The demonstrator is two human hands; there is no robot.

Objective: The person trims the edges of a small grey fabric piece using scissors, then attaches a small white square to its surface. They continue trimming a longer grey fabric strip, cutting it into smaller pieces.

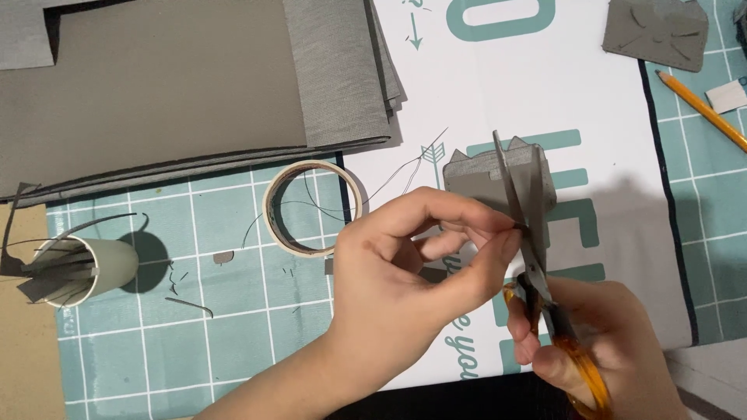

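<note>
My left hand [420,264] pinches a thin dark thread or sliver between thumb and fingertips, right against the blades of a pair of scissors [537,257]. My right hand [599,342] grips the scissors by their amber handles, blades pointing up and nearly closed. Behind the blades lies a small grey folded fabric piece [475,183] with pointed corners. A dark thread runs from it toward a roll of tape [311,206].
A stack of grey fabric sheets [194,85] fills the upper left. A cup [85,268] of grey scraps sits at the left on the teal grid cutting mat [194,327]. A cut grey piece [657,31], a pencil [700,105] and an eraser [727,95] lie at the upper right.
</note>
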